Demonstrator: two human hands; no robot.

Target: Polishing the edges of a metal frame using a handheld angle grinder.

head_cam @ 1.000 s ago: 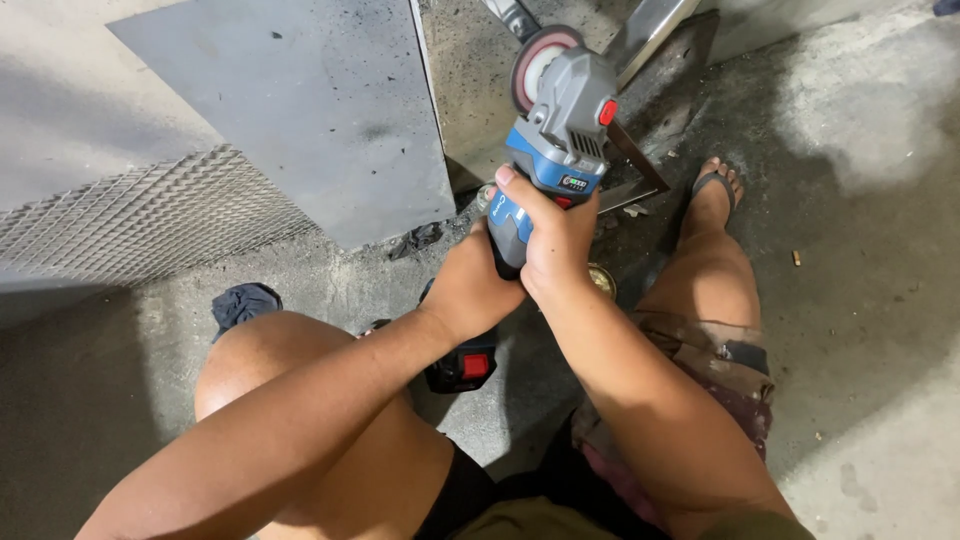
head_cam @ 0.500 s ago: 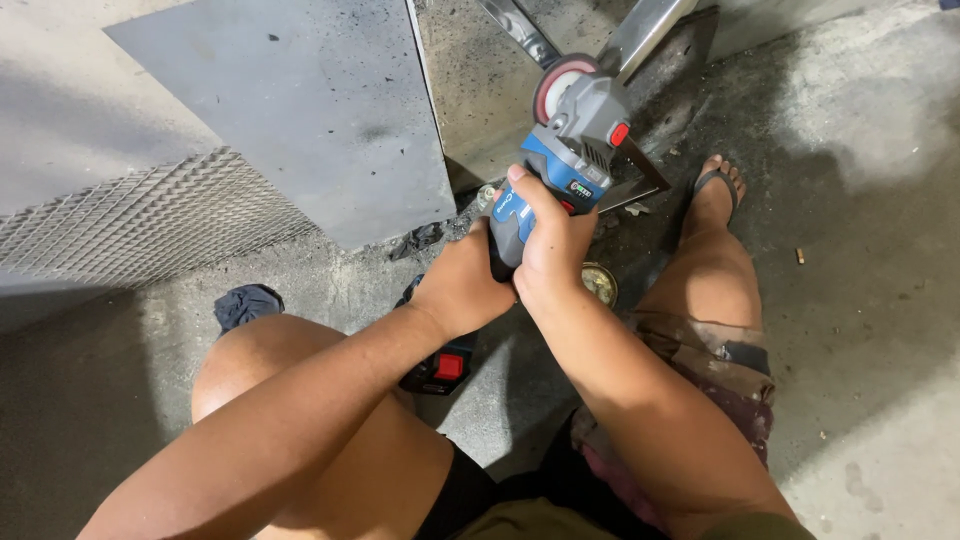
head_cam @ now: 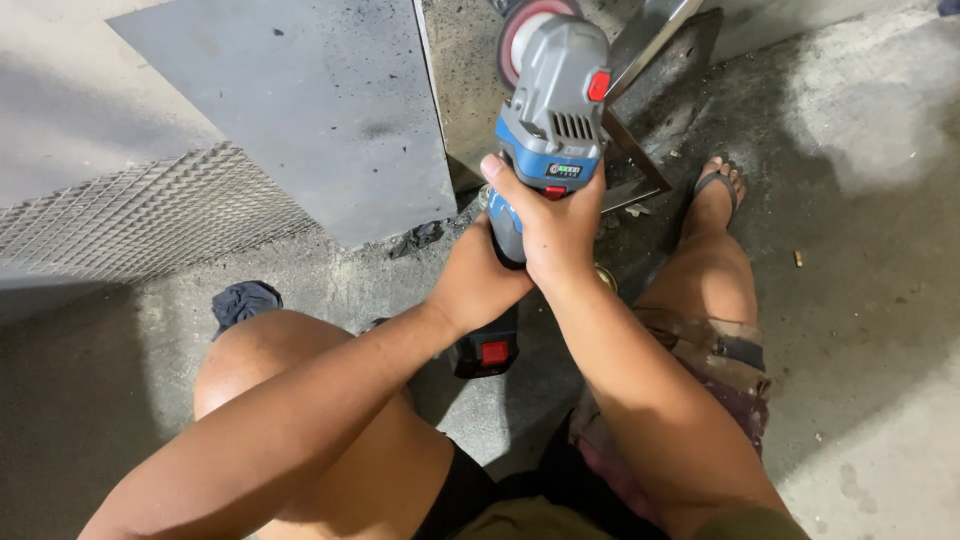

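Both of our hands are on the cordless angle grinder (head_cam: 548,120), which sits above our knees and points away from us toward the far metal pieces. Our right hand (head_cam: 555,225) is wrapped shut around the blue body just behind the grey head, thumb on the left flank. Our left hand (head_cam: 478,285) is closed around the lower handle, just above the black battery pack (head_cam: 487,350) with its red catch. The grinding disc (head_cam: 522,28) with its reddish face is at the top edge of the view, near the shiny angled metal strip (head_cam: 650,40) and the dark triangular plate (head_cam: 640,165); whether it touches either we cannot tell.

To our judgement, grinding well here means keeping both grips firm, wrists straight, and the disc at a shallow angle to the metal, pressing lightly. Our sandalled foot (head_cam: 715,190) lies just beside the plate, so sparks and a slip should be steered away from it. A large grey sheet (head_cam: 300,100) and expanded mesh (head_cam: 130,215) lie to the left on the concrete floor (head_cam: 870,250).
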